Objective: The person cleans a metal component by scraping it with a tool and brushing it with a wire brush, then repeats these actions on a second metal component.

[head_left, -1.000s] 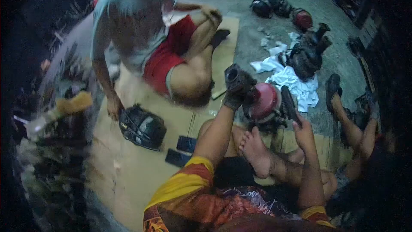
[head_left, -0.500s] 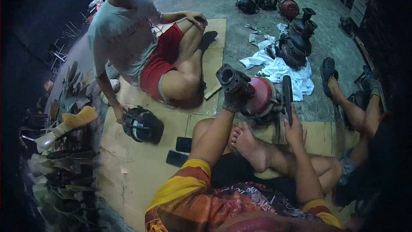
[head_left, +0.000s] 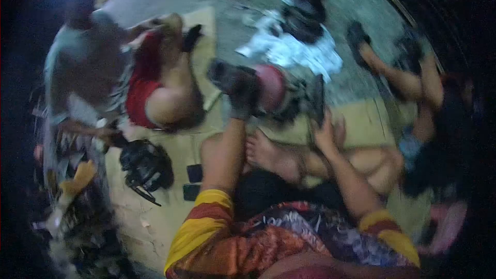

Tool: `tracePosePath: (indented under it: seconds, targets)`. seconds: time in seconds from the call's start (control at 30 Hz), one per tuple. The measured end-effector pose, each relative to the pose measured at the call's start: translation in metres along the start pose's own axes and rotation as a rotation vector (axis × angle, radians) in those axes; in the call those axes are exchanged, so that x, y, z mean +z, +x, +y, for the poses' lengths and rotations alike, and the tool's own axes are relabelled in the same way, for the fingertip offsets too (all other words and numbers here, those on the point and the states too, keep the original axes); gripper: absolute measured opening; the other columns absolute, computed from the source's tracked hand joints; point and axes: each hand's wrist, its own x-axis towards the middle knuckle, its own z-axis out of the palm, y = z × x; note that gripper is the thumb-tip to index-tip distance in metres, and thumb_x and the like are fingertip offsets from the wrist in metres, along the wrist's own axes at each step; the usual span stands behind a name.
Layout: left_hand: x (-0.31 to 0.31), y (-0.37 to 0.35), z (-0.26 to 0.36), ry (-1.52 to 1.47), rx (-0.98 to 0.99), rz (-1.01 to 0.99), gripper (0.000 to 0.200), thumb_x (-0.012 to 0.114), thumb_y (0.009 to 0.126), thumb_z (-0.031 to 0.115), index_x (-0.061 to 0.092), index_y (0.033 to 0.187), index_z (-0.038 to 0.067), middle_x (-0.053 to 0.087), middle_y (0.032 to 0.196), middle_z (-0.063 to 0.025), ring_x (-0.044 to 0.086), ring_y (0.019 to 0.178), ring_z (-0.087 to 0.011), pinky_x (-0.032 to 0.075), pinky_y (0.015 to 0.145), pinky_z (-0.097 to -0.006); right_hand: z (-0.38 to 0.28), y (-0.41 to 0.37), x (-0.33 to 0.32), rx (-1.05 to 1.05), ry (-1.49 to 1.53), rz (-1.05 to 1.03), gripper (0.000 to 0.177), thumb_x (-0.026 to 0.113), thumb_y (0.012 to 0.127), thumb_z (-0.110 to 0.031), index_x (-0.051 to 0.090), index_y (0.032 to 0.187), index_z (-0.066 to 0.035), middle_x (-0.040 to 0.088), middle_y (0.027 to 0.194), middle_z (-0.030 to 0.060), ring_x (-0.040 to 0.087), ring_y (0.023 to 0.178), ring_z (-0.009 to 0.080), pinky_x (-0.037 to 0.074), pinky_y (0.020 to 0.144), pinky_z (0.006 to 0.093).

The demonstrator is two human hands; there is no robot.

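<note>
Left hand point(head_left: 243, 95) clamping around neck point(head_left: 221, 75) of red-and-dark part point(head_left: 271, 89), beyond bare foot point(head_left: 271, 156). Right hand point(head_left: 324, 135) gripping dark bar point(head_left: 318, 95) beside it. Part looking heavy, rigid, perhaps greasy; neck seemingly offering firm hold, weight likely needing support beneath.

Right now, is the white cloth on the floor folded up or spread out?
Spread out, but crumpled. The white cloth reaches unevenly across the grey floor, no neat fold shows, and a dark part sits on it.
</note>
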Motion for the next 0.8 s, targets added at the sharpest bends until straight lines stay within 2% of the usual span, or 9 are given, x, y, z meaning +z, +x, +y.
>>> tracePosePath:
  seconds: [0.1, 0.23, 0.37, 0.43, 0.53, 0.63, 0.67, 0.77, 0.8]
  targets:
    - [-0.016, -0.005, 0.016, 0.466, 0.078, -0.158, 0.022, 0.052, 0.087, 0.027, 0.054, 0.1, 0.008, 0.054, 0.103, -0.0095, 0.049, 0.102, -0.0231, 0.039, 0.094, -0.0393, 0.023, -0.009, 0.032, 0.198, 0.178, -0.014, 0.076, 0.055, 0.082, -0.005, 0.01, 0.143, -0.004, 0.048, 0.126, 0.0281, 0.05, 0.114, 0.0415, 0.039, 0.095, 0.0431]
    - [-0.023, -0.01, 0.018, -2.234, -0.127, 0.041, 0.029, 0.043, 0.093, 0.029, 0.053, 0.112, 0.009, 0.053, 0.115, -0.0098, 0.048, 0.11, -0.0244, 0.034, 0.1, -0.0418, 0.02, -0.012, 0.04, 0.473, 0.256, -0.224, 0.079, 0.057, 0.083, -0.011, 0.006, 0.143, -0.004, 0.046, 0.126, 0.0313, 0.048, 0.117, 0.0427, 0.038, 0.096, 0.0423]
    - [0.03, -0.019, -0.062, -2.034, 0.15, -0.037, 0.035, 0.045, 0.093, 0.035, 0.054, 0.115, 0.01, 0.052, 0.119, -0.011, 0.047, 0.111, -0.0263, 0.035, 0.1, -0.0439, 0.02, -0.008, 0.039, 0.485, 0.311, -0.248, 0.079, 0.058, 0.083, -0.014, 0.008, 0.143, -0.003, 0.046, 0.126, 0.0311, 0.047, 0.117, 0.0434, 0.038, 0.096, 0.0422]
    - [0.044, -0.027, -0.076, -2.325, -0.44, 0.049, 0.033, 0.045, 0.093, 0.035, 0.053, 0.112, 0.009, 0.053, 0.112, -0.009, 0.047, 0.109, -0.025, 0.035, 0.099, -0.0442, 0.03, -0.012, 0.046, 0.343, 0.199, -0.022, 0.078, 0.06, 0.082, -0.017, 0.013, 0.143, -0.003, 0.047, 0.125, 0.0304, 0.047, 0.116, 0.043, 0.037, 0.097, 0.0417]
    - [0.043, -0.026, -0.058, -2.218, -0.225, 0.153, 0.016, 0.043, 0.093, 0.02, 0.047, 0.093, 0.004, 0.053, 0.097, -0.0066, 0.049, 0.091, -0.0208, 0.041, 0.086, -0.0327, 0.015, -0.001, 0.018, 0.308, -0.138, 0.115, 0.07, 0.06, 0.082, -0.016, 0.024, 0.14, -0.003, 0.05, 0.121, 0.029, 0.049, 0.113, 0.0402, 0.037, 0.096, 0.0415]
    - [0.048, -0.015, -0.039, -3.749, -0.666, 0.212, 0.01, 0.042, 0.093, 0.014, 0.049, 0.096, 0.007, 0.052, 0.098, -0.0065, 0.049, 0.093, -0.0198, 0.04, 0.089, -0.0339, -0.01, 0.007, -0.001, -0.018, 0.041, 0.476, 0.05, 0.058, 0.087, -0.016, 0.037, 0.13, 0.0, 0.053, 0.105, 0.0145, 0.056, 0.089, 0.0247, 0.046, 0.079, 0.0341]
    - [0.042, -0.014, -0.026, -3.61, -0.656, 0.154, 0.01, 0.045, 0.092, 0.014, 0.05, 0.097, 0.007, 0.053, 0.098, -0.0065, 0.05, 0.093, -0.0196, 0.041, 0.089, -0.0339, -0.037, 0.016, -0.005, -0.074, 0.061, 0.485, 0.05, 0.058, 0.087, -0.016, 0.037, 0.13, 0.0, 0.053, 0.105, 0.0145, 0.056, 0.089, 0.0247, 0.046, 0.079, 0.0341]
    - [-0.008, 0.002, 0.008, -1.23, -0.23, 0.09, 0.013, 0.053, 0.088, 0.015, 0.053, 0.099, 0.008, 0.056, 0.099, -0.0065, 0.053, 0.092, -0.0188, 0.042, 0.088, -0.0339, -0.122, 0.016, -0.034, 0.028, 0.808, 0.388, 0.038, 0.061, 0.084, -0.014, 0.051, 0.118, 0.0, 0.06, 0.094, 0.0095, 0.057, 0.073, 0.0199, 0.047, 0.069, 0.0341]
    - [-0.016, 0.001, 0.02, -1.049, -0.221, 0.107, 0.015, 0.055, 0.087, 0.015, 0.054, 0.099, 0.008, 0.057, 0.1, -0.0065, 0.054, 0.092, -0.0185, 0.043, 0.088, -0.0339, -0.131, 0.024, -0.038, 0.105, 0.891, 0.093, 0.033, 0.062, 0.084, -0.013, 0.054, 0.113, 0.0, 0.06, 0.089, 0.0066, 0.057, 0.07, 0.0169, 0.047, 0.066, 0.0306]
